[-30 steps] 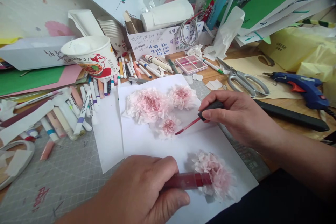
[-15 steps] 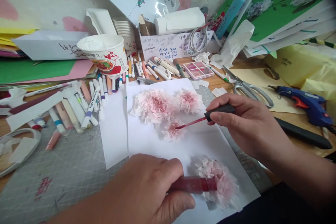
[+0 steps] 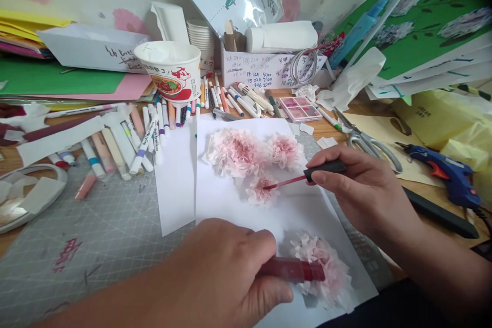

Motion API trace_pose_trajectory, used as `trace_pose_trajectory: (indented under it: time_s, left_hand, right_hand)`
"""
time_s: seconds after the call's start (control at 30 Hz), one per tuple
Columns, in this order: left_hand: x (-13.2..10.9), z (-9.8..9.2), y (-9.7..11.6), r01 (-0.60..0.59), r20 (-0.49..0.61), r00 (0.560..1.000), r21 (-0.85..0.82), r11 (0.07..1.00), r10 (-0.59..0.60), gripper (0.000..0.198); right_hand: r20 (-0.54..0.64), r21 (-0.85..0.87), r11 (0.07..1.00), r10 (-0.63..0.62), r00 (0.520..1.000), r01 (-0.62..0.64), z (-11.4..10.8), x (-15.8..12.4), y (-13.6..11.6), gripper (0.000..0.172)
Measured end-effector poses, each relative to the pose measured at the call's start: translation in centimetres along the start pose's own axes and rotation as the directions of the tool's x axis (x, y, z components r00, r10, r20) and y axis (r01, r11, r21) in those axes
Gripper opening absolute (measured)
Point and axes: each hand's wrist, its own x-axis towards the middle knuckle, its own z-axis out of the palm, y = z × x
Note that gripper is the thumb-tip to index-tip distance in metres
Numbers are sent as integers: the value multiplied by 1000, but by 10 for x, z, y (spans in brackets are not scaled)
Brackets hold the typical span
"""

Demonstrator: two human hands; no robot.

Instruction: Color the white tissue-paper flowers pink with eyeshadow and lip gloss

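Observation:
Between the fingers and thumb of my right hand [image 3: 357, 184] is a lip gloss wand with a black cap [image 3: 326, 170]. Its red tip touches the middle of a small pink-and-white tissue paper flower [image 3: 262, 189]. My left hand [image 3: 230, 271] is closed around a dark red lip gloss tube [image 3: 292, 270], lying sideways with its mouth to the right. Just behind that mouth is another paper flower [image 3: 326, 271]. A large paper flower [image 3: 236, 152] and a smaller pink paper flower [image 3: 285, 150] lie farther back on the white paper sheet [image 3: 226, 207].
Scissors [image 3: 369, 143] and a blue hot glue gun [image 3: 446, 169] lie at the right. A pink palette [image 3: 299, 108] sits behind the sheet. Several markers [image 3: 144, 146] and a paper bowl [image 3: 171, 69] stand or lie at the back left, above a grey cutting mat [image 3: 115, 225].
The whole view has shifted slightly, so things appear farther right. The wand tip stays at the small flower's centre, and both hands keep their holds.

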Motion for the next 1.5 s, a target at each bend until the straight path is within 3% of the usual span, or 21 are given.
trace_pose_trajectory:
  time_s: [0.3,1.13,1.5]
  left_hand:
    - [0,2,1,-30,-41,999,18,999,31,35]
    - [3,-4,4,25,43,999,-30,999,-24,35]
    - [0,2,2,28,19,999,-18,999,-28,35]
  right_hand:
    - [12,42,998,35,999,-36,-5,0,4,13]
    - [1,62,997,-37,999,37,1,4,7,16]
    - [-6,42,998,-50,999,50,5,3,7,15]
